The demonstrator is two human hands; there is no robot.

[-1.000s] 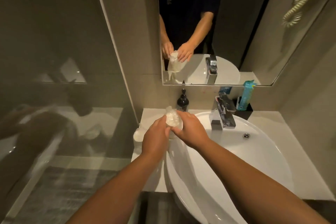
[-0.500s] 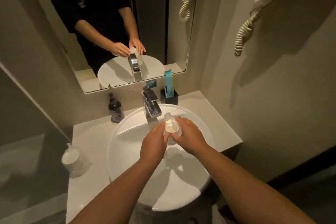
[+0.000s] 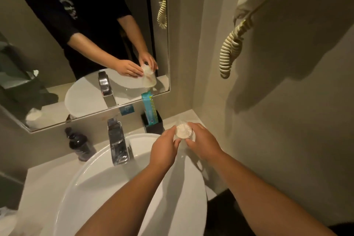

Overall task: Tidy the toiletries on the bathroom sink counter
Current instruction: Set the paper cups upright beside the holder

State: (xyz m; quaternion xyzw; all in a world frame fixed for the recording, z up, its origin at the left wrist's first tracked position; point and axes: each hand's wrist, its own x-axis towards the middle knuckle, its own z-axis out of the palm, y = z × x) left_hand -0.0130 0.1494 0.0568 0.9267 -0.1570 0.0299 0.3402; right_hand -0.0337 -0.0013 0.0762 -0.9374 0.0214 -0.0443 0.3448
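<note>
A clear glass wrapped in thin plastic [image 3: 183,130] is held between both hands over the counter's back right corner, just right of the basin's rim. My left hand [image 3: 164,149] grips its left side and my right hand [image 3: 203,142] grips its right side. Whether its base rests on the counter [image 3: 193,119] is hidden. Close behind it stands a black holder [image 3: 153,124] with a teal packet [image 3: 150,109] upright inside. A dark pump bottle [image 3: 80,145] stands at the back left of the counter.
The white round basin [image 3: 107,188] fills the middle, with a chrome tap [image 3: 117,143] at its back. A second wrapped glass [image 3: 7,220] sits at the far left edge. A wall-mounted dryer with a coiled cord [image 3: 231,44] hangs on the right wall. The mirror [image 3: 57,63] is behind.
Both hands carried the wrapped glass from the counter's left side across the basin to the back right corner, beside the black holder. The view swung right with them.
</note>
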